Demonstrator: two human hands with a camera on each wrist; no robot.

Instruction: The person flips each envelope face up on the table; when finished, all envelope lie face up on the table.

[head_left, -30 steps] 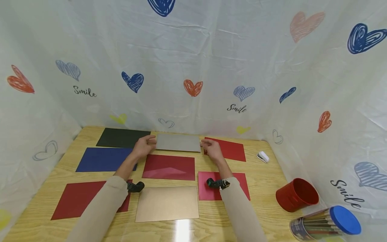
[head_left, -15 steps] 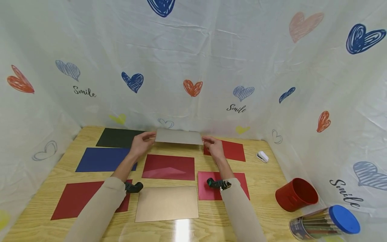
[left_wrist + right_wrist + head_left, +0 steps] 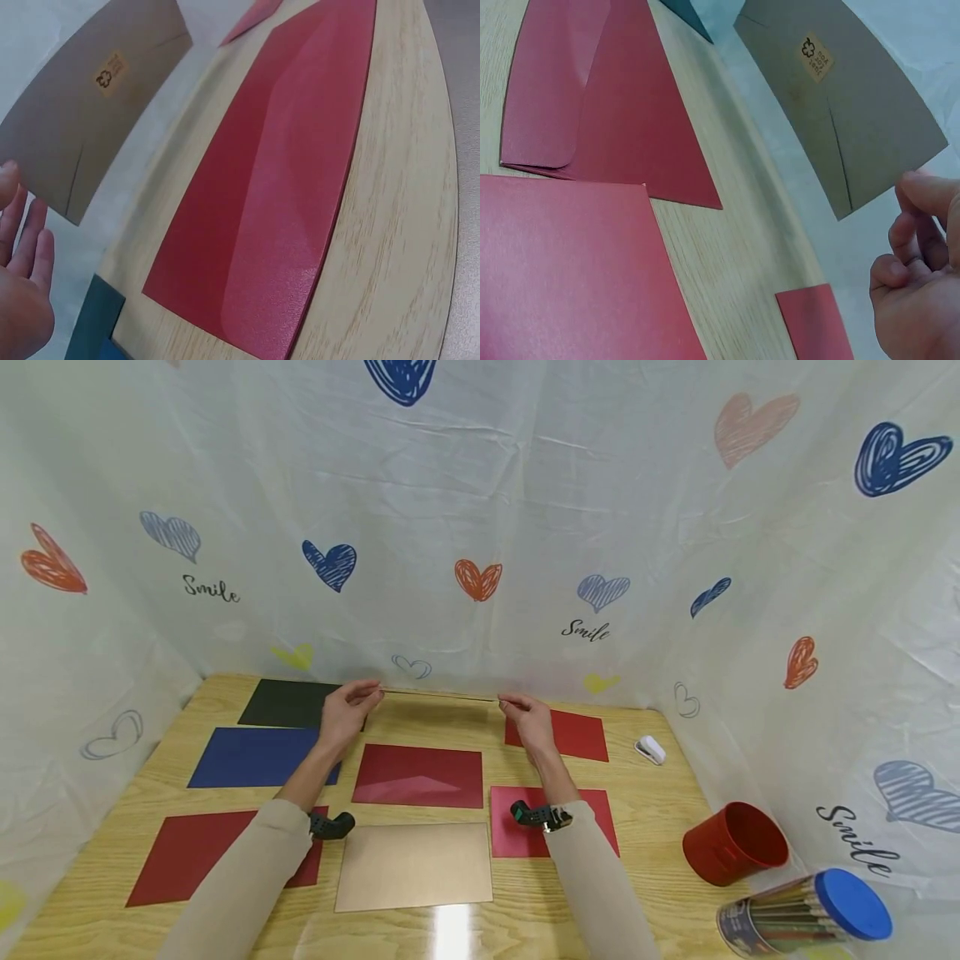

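A grey envelope [image 3: 90, 127] is held up off the table between both hands. In the head view it is nearly edge-on, a thin line. Its underside bears a small tan sticker [image 3: 817, 57] and flap seams. My left hand [image 3: 347, 718] pinches its left end, above the black envelope [image 3: 288, 702]; in the left wrist view, part of the grip lies outside the picture. The right hand [image 3: 532, 727] pinches the other end between thumb and fingers, beside a bright red envelope [image 3: 577, 735]. Below the grey one lies a dark red envelope [image 3: 420, 775].
Around these lie a blue envelope [image 3: 251, 758], a maroon one [image 3: 191, 852], a gold one [image 3: 415, 867] and a pink one [image 3: 595, 818]. At right are a white stapler [image 3: 650, 749], a red cup [image 3: 708, 847] and a blue-lidded pencil jar [image 3: 855, 906]. A curtain [image 3: 420, 635] hangs behind.
The grey envelope was lying flat at the back of the table. Both hands have taken its ends, lifted it and tilted it until it is edge-on to the head view.
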